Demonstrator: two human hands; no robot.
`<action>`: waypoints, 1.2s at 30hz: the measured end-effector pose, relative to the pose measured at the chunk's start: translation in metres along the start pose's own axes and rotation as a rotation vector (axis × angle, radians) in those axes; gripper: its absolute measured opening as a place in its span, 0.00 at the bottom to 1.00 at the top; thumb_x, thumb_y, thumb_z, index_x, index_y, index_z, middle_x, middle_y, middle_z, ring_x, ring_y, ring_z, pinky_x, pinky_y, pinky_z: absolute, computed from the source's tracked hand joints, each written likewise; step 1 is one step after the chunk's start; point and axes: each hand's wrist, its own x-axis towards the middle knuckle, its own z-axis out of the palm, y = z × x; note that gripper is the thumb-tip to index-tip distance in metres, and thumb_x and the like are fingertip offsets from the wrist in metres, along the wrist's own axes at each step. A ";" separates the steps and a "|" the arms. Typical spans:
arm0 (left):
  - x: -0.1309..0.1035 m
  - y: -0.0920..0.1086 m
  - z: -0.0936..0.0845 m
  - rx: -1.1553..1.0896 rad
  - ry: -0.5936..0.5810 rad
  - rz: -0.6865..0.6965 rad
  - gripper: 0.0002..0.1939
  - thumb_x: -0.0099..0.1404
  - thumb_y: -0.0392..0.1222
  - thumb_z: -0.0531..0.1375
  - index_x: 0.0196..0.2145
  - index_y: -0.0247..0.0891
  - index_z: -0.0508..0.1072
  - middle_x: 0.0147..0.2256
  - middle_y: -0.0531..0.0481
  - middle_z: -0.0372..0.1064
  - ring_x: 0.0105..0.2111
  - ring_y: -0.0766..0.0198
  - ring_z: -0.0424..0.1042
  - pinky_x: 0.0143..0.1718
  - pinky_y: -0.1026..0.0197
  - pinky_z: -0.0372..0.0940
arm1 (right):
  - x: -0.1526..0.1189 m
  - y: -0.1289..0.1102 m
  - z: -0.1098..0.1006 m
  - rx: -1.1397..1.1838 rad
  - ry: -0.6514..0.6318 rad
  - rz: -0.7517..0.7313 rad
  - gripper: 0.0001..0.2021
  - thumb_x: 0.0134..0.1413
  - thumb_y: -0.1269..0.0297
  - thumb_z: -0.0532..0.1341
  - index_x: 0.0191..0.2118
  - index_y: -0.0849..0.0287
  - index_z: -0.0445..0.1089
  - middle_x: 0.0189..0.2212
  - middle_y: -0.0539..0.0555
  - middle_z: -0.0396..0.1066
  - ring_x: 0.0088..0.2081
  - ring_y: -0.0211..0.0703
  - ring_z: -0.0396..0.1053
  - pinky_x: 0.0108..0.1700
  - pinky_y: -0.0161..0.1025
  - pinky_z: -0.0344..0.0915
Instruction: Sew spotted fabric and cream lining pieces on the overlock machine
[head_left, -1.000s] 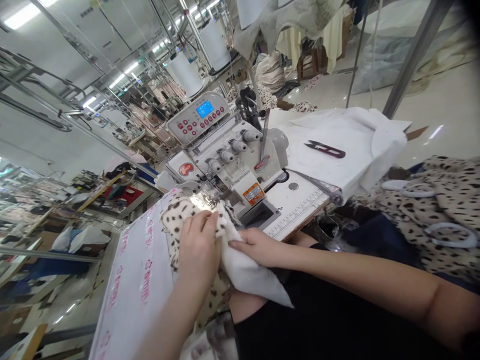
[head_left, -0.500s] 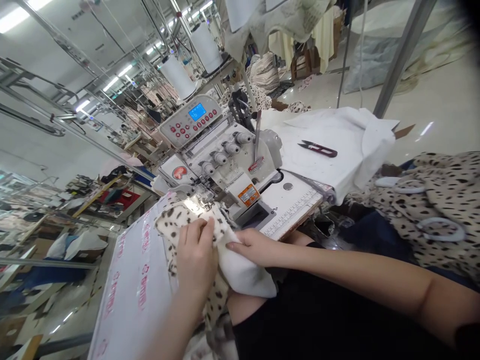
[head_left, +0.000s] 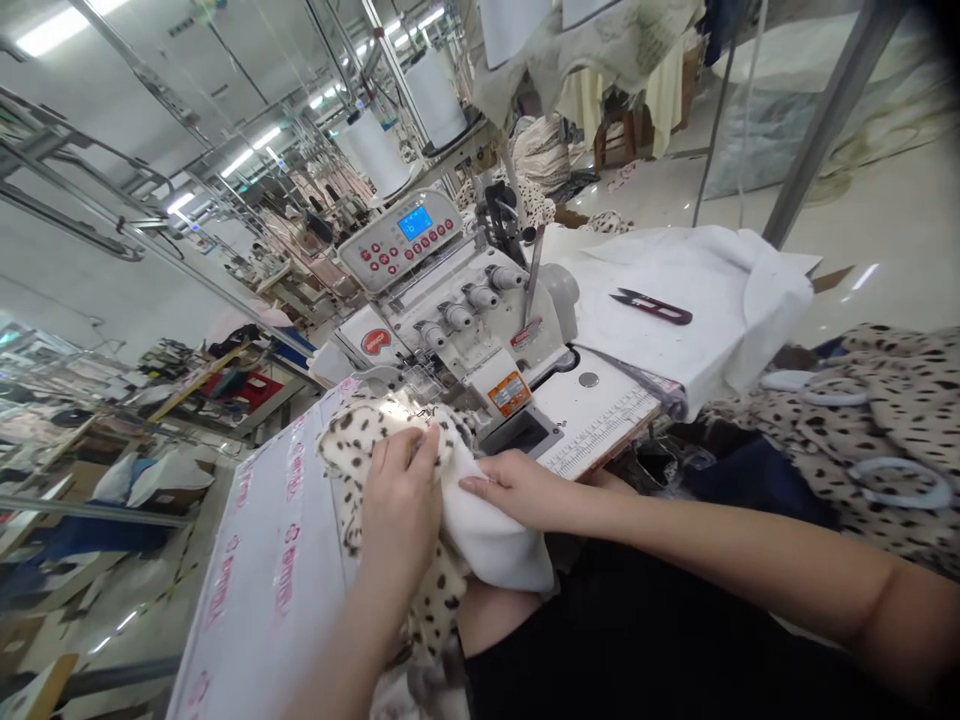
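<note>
A cream fabric piece with dark spots (head_left: 358, 430) and a plain white side (head_left: 491, 540) lies at the needle area of an overlock sewing machine (head_left: 465, 310). My left hand (head_left: 401, 490) is closed on the spotted part, just in front of the presser foot, fingers bent. My right hand (head_left: 521, 490) pinches the white part between thumb and fingers, to the right of my left hand. The lower end of the fabric hangs over the table's front edge towards my lap. The needle itself is too small to make out.
Thread snips (head_left: 651, 306) lie on a white cloth (head_left: 720, 270) right of the machine. More spotted fabric with white rings (head_left: 892, 480) is piled at the right. Thread cones (head_left: 375, 150) stand behind the machine. The printed white table cover (head_left: 255, 560) extends left.
The whole view has shifted, so the machine appears slightly further right. Both hands keep their hold on the fabric, which looks slightly more bunched near the presser foot.
</note>
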 end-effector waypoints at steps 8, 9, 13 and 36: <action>-0.006 0.012 0.001 -0.014 0.108 -0.009 0.13 0.60 0.27 0.52 0.43 0.28 0.68 0.33 0.43 0.62 0.33 0.60 0.58 0.35 0.58 0.60 | -0.004 -0.005 -0.001 -0.049 0.026 0.011 0.17 0.58 0.62 0.52 0.20 0.62 0.53 0.17 0.46 0.54 0.22 0.33 0.53 0.24 0.31 0.46; -0.006 0.012 0.002 -0.016 0.109 -0.009 0.13 0.60 0.27 0.51 0.43 0.28 0.68 0.33 0.44 0.62 0.33 0.60 0.58 0.35 0.59 0.60 | -0.004 -0.005 -0.001 -0.055 0.026 0.016 0.17 0.58 0.62 0.52 0.20 0.62 0.53 0.17 0.46 0.54 0.22 0.33 0.53 0.24 0.31 0.45; 0.001 0.006 0.005 0.018 0.066 0.004 0.11 0.61 0.29 0.52 0.41 0.30 0.68 0.32 0.45 0.63 0.33 0.60 0.59 0.35 0.60 0.60 | 0.006 -0.003 -0.001 -0.072 0.036 0.002 0.18 0.57 0.62 0.53 0.19 0.62 0.52 0.16 0.45 0.52 0.22 0.32 0.52 0.24 0.31 0.45; -0.003 0.034 0.009 -0.098 0.083 -0.260 0.08 0.60 0.31 0.53 0.36 0.33 0.70 0.43 0.41 0.59 0.42 0.55 0.60 0.44 0.52 0.59 | -0.003 -0.007 -0.002 -0.069 0.022 -0.009 0.14 0.58 0.65 0.52 0.22 0.63 0.58 0.19 0.48 0.59 0.24 0.34 0.57 0.25 0.30 0.49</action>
